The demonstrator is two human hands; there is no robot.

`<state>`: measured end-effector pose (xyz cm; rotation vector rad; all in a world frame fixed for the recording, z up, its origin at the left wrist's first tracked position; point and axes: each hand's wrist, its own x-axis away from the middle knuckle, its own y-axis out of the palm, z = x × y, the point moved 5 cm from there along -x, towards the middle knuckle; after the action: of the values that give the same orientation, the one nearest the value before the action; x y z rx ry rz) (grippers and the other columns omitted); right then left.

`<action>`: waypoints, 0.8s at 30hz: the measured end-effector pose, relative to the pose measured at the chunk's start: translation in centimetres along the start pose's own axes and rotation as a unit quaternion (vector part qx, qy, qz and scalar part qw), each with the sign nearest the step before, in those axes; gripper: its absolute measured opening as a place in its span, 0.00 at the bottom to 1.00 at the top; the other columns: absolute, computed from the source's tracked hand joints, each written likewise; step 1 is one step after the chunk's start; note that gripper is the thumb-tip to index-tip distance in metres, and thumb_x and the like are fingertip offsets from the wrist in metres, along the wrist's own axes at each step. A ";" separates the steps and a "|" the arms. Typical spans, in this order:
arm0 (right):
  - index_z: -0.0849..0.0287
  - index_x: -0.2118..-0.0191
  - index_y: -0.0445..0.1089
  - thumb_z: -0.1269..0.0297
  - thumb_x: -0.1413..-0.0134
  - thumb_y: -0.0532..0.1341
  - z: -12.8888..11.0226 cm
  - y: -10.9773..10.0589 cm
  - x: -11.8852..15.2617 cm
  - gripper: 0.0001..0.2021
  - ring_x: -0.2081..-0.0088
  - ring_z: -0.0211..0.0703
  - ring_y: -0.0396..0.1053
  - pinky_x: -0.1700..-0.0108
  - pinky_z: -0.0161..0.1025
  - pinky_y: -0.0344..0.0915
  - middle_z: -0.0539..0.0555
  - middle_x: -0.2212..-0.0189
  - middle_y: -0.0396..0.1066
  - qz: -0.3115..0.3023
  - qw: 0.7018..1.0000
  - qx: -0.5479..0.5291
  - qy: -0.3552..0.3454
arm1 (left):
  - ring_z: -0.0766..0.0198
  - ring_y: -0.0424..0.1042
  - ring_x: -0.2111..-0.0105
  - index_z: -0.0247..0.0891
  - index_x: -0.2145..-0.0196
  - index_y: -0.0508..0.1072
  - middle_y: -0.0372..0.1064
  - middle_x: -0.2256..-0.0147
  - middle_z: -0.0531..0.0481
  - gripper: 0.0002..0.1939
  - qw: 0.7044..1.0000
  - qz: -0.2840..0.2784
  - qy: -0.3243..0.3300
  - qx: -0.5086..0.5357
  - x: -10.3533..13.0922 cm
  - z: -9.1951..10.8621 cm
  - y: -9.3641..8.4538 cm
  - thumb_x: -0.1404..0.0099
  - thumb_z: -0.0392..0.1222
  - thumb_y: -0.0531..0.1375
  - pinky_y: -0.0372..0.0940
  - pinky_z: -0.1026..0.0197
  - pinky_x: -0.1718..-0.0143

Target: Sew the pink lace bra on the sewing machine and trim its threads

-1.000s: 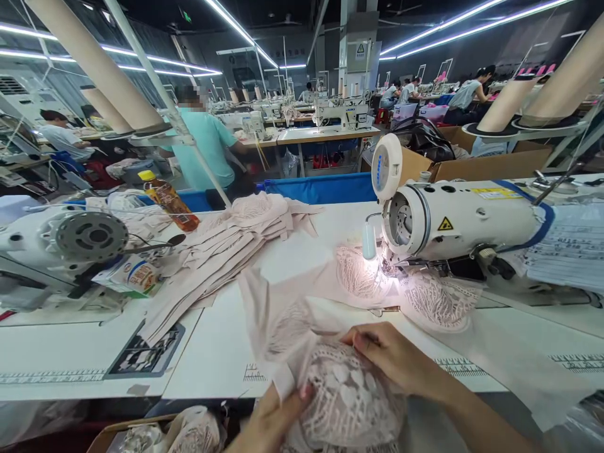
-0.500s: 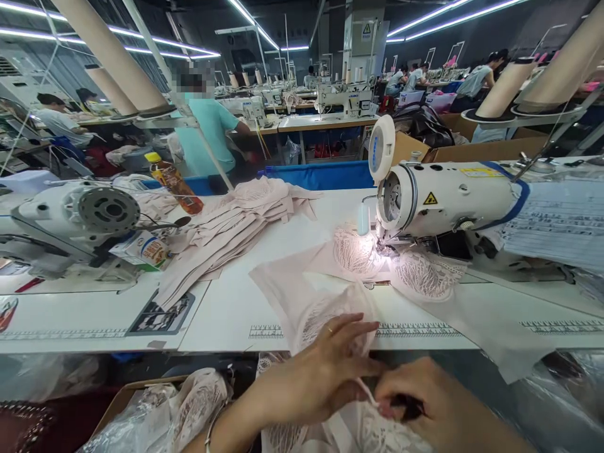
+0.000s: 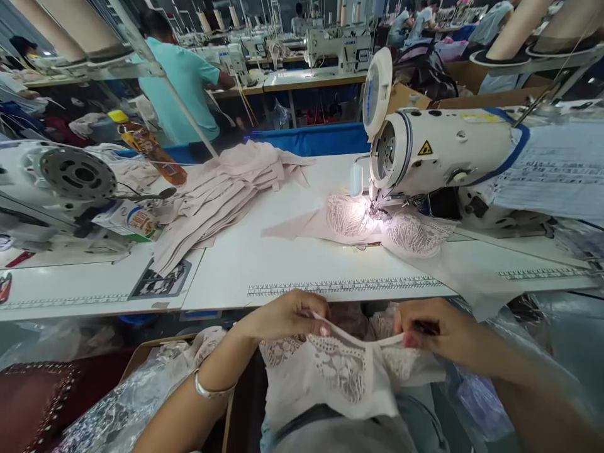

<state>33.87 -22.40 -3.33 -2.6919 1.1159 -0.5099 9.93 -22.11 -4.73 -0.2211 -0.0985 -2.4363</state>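
A pale pink lace bra piece (image 3: 340,371) hangs over my lap below the table edge, its upper edge stretched between both hands. My left hand (image 3: 295,316) pinches that edge on the left side. My right hand (image 3: 427,324) grips it on the right, with a small dark object showing among the fingers. Another lace piece (image 3: 415,234) lies on the table under the lit needle area of the white sewing machine (image 3: 443,148), one end draped over the front edge.
A pile of pink fabric strips (image 3: 226,192) lies left of centre, beside a drink bottle (image 3: 151,150) and a carton (image 3: 127,220). A second machine (image 3: 56,189) stands at left. Plastic-wrapped pieces (image 3: 141,377) sit in a box below. A person in teal (image 3: 177,88) works beyond.
Both hands have come down off the table edge and moved apart, spreading the lace piece between them. The cup piece that lay by my left hand is gone from the table. The view tilts lower.
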 end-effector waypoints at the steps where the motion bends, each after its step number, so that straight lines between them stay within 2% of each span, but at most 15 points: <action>1: 0.59 0.77 0.65 0.39 0.42 0.61 0.5 0.0 -0.2 0.27 0.74 0.38 0.58 0.72 0.37 0.51 0.52 0.75 0.67 0.002 1.000 -0.030 -0.006 | 0.67 0.62 0.73 0.35 0.74 0.73 0.66 0.73 0.50 0.18 0.998 0.043 -0.007 0.040 0.0 -0.5 -0.2 0.37 0.52 0.66 0.58 0.65 0.69; 3: 0.59 0.78 0.66 0.37 0.42 0.59 1.4 0.2 -0.5 0.29 0.75 0.38 0.58 0.72 0.37 0.51 0.52 0.77 0.67 0.005 0.995 -0.093 -0.018 | 0.68 0.61 0.75 0.35 0.78 0.69 0.64 0.77 0.52 0.22 0.984 0.107 -0.004 0.141 0.0 -1.6 0.0 0.39 0.55 0.68 0.57 0.65 0.71; 5: 0.60 0.79 0.67 0.36 0.43 0.60 2.1 0.5 -0.8 0.30 0.77 0.37 0.57 0.74 0.37 0.49 0.52 0.80 0.66 0.018 0.987 -0.156 -0.035 | 0.71 0.56 0.80 0.36 0.81 0.61 0.57 0.82 0.56 0.27 0.953 0.144 0.019 0.267 -0.2 -2.4 0.7 0.43 0.56 0.69 0.54 0.67 0.76; 8: 0.58 0.83 0.62 0.37 0.46 0.63 2.7 1.1 -1.3 0.30 0.80 0.35 0.54 0.77 0.37 0.46 0.50 0.84 0.62 0.032 0.966 -0.253 -0.053 | 0.75 0.46 0.85 0.39 0.82 0.52 0.46 0.85 0.61 0.31 0.891 0.159 0.054 0.422 -1.1 -3.1 2.2 0.47 0.53 0.72 0.47 0.69 0.82; 12: 0.57 0.84 0.56 0.40 0.45 0.65 2.9 2.0 -1.6 0.30 0.82 0.33 0.51 0.79 0.36 0.45 0.47 0.85 0.58 0.023 0.942 -0.329 -0.058 | 0.77 0.39 0.87 0.39 0.82 0.52 0.42 0.87 0.64 0.31 0.838 0.150 0.078 0.519 -2.2 -3.1 3.5 0.49 0.47 0.74 0.44 0.71 0.86; 17: 0.57 0.83 0.57 0.43 0.44 0.65 2.8 2.3 -1.5 0.28 0.83 0.33 0.50 0.78 0.36 0.47 0.46 0.85 0.57 0.007 0.927 -0.367 -0.082 | 0.77 0.38 0.88 0.39 0.82 0.56 0.44 0.88 0.64 0.28 0.823 0.149 0.079 0.542 -2.5 -3.1 4.0 0.47 0.46 0.73 0.44 0.71 0.88; 24: 0.57 0.83 0.57 0.45 0.42 0.65 2.8 2.3 -1.6 0.28 0.82 0.33 0.49 0.78 0.36 0.46 0.45 0.85 0.54 0.012 0.927 -0.365 -0.088 | 0.77 0.41 0.89 0.37 0.81 0.58 0.47 0.89 0.63 0.27 0.837 0.149 0.113 0.515 -2.7 -3.5 4.1 0.43 0.51 0.71 0.47 0.73 0.87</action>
<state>32.43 -22.77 -6.97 -3.2235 1.5100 0.2135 14.12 -24.08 -8.65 0.4998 -1.1318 -1.7683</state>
